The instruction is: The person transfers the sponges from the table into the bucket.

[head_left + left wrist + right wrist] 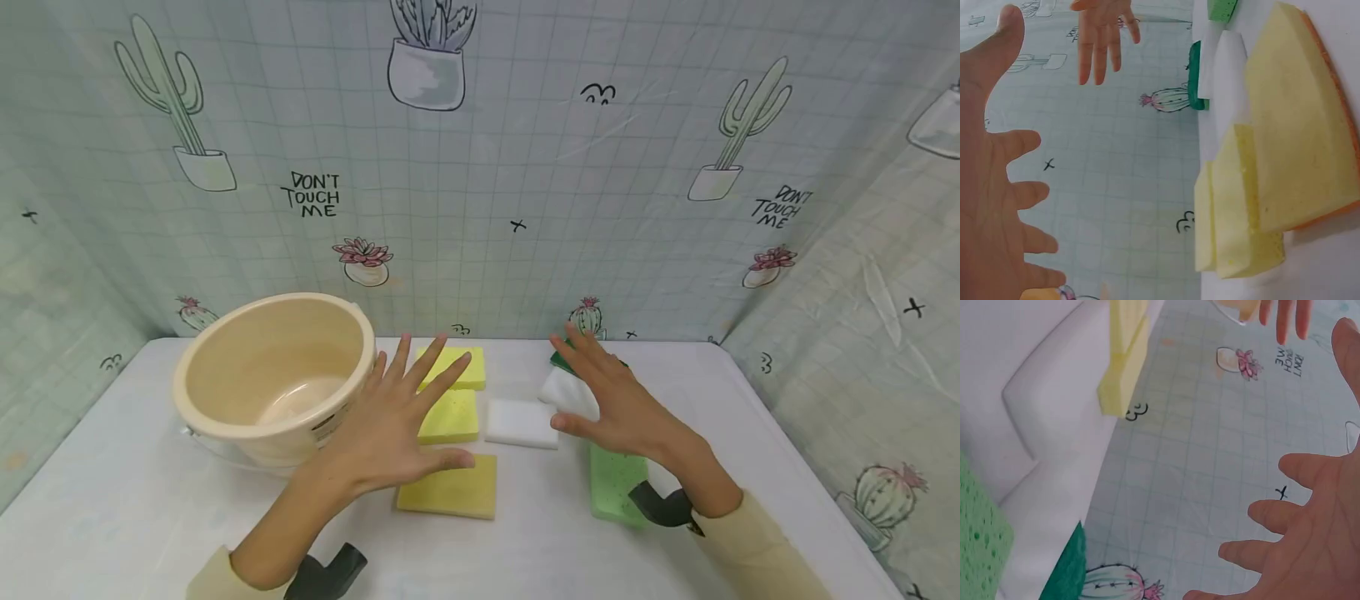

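Observation:
My left hand [397,425] hovers with fingers spread above three yellow sponges [448,487], touching none that I can see; the left wrist view shows its palm [991,187] empty beside the yellow sponges [1285,162]. My right hand [611,400] floats open over a white sponge [567,392] and a light green sponge [615,487]. A second white sponge [521,423] lies between the hands. A dark green sponge [558,359] peeks out behind the right fingers. In the right wrist view the right hand [1310,537] holds nothing.
A cream plastic bucket [277,375] stands at the left of the white table [112,500], close to my left hand. Cactus-print cloth walls [525,167] enclose the back and both sides. Black wrist mounts [660,504] show on both forearms.

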A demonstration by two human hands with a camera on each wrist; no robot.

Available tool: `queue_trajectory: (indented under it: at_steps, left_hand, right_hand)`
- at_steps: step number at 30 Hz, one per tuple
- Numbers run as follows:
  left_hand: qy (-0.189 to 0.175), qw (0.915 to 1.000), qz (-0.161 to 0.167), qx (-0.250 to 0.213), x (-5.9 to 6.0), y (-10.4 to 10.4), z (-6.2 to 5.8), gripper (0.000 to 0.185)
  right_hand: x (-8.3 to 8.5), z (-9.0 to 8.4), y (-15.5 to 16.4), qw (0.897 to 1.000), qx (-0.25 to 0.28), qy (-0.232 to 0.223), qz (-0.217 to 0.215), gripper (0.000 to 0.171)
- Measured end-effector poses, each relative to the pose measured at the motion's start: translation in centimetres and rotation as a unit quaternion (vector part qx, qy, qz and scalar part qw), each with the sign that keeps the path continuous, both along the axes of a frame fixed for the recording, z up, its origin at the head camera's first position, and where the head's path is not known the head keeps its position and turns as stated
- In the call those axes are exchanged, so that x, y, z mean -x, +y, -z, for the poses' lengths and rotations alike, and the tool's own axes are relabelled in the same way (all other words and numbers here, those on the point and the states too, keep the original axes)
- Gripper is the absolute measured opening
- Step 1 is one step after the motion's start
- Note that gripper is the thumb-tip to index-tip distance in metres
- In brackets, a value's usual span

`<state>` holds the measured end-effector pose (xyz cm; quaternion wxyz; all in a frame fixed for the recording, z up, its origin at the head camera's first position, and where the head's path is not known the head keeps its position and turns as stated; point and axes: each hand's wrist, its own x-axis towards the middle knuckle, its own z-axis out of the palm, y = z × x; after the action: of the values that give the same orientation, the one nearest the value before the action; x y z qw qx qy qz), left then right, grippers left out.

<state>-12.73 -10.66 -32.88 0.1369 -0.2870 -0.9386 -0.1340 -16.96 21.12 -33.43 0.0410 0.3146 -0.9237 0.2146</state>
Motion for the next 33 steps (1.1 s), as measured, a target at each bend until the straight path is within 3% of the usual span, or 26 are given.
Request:
queue_trajectory:
  at_steps: [9, 18, 25, 33]
  left_hand:
    - [0.029, 0.9972, 0.04, -0.056, -1.9, -1.4, -2.4, 0.096]
    - [0.097, 0.9893, 0.041, -0.101, -3.3, -4.7, -4.1, 0.096]
    - [0.105, 0.9874, 0.012, -0.118, -3.4, -7.9, -4.4, 0.099]
    - [0.124, 0.9792, -0.035, -0.157, -4.0, -12.1, -3.3, 0.093]
  right_hand:
    - [-0.9, 0.5, -2.1, 0.999, 0.022, 0.004, -0.029, 0.094]
    - [-1.8, 1.7, -3.9, 0.997, 0.026, 0.024, -0.064, 0.093]
    - [-2.3, 2.5, -4.9, 0.996, 0.044, 0.004, -0.074, 0.093]
    - [-3.5, 4.0, -6.3, 0.995, 0.055, -0.036, -0.069, 0.098]
